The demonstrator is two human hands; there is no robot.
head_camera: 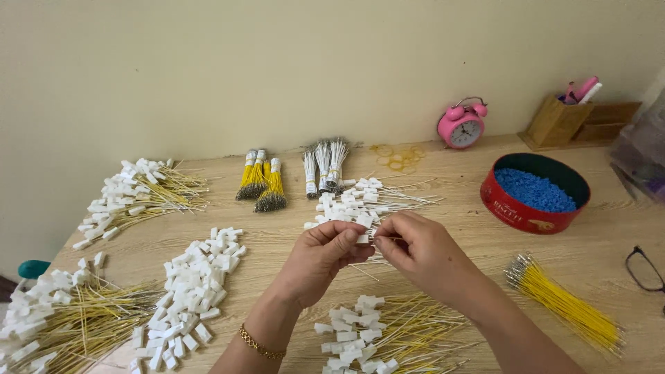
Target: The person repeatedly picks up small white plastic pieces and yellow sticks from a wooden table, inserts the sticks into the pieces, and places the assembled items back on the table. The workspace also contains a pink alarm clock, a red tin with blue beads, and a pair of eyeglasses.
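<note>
White plug (363,237) pinched in left hand (323,255), just left of right hand (420,251), whose fingertips close on a thin wire, barely visible. Both above the table (609,235), nearer than the red tin (516,208). Could miss the socket, bend the wire, or drop the plug into the heap (360,201) behind.

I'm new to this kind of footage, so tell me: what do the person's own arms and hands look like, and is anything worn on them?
Both forearms are bare, no sleeves or gloves in view. The left hand has a gold chain bracelet at the wrist. The right hand shows no ring or watch.
</note>
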